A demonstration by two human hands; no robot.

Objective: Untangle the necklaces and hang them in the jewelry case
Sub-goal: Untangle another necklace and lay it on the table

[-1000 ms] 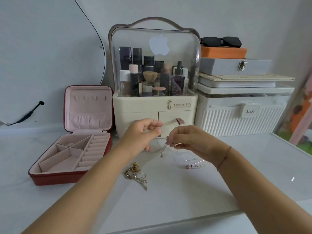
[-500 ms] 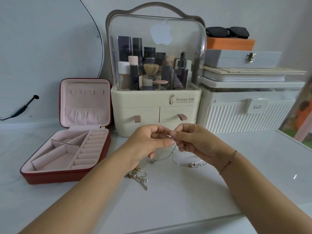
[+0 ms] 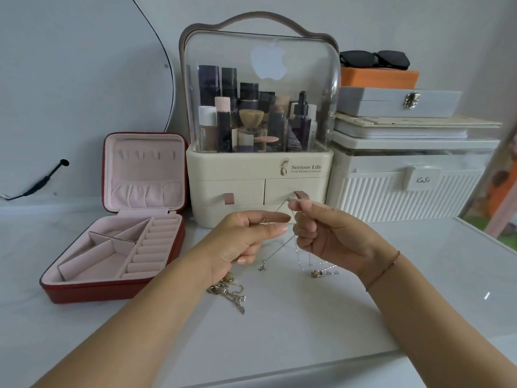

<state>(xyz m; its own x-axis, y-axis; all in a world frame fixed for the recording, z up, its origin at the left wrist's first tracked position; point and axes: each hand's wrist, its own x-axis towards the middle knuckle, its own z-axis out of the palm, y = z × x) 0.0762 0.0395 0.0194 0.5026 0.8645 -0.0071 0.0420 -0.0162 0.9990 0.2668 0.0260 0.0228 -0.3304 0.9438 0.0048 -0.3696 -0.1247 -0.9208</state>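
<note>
- Above the middle of the white tabletop (image 3: 307, 326), two bare hands hold up a tangle of thin silver necklaces (image 3: 297, 249).
- The left hand (image 3: 243, 239) reaches its thumb and forefinger out almost straight toward the other hand, pinching a strand of chain between them. Its remaining fingers (image 3: 246, 257) are curled into the palm.
- The right hand (image 3: 330, 233) sits slightly higher with its fingers (image 3: 305, 210) curled. Thumb and forefinger pinch the chain at its topmost point.
- A short strand runs taut between the two pinches.
- From the right hand the chains drop in loose loops. Their lower ends and small pendants rest on the tabletop between the wrists.
- A red thread bracelet (image 3: 383, 271) circles the right wrist.
- A heap of gold necklaces (image 3: 228, 292) lies on the tabletop just under the left wrist, partly hidden by it.
- The red jewelry case (image 3: 112, 291) stands open at the left, well apart from the hands. Its pink-lined lid is upright, and its base holds divided compartments and ring rolls.
- Behind the hands stands a cream cosmetics organizer (image 3: 260, 177) with a clear dome over bottles.
- Beside it, a white ribbed bin (image 3: 405, 197) carries stacked boxes, with sunglasses (image 3: 375, 59) on top.
</note>
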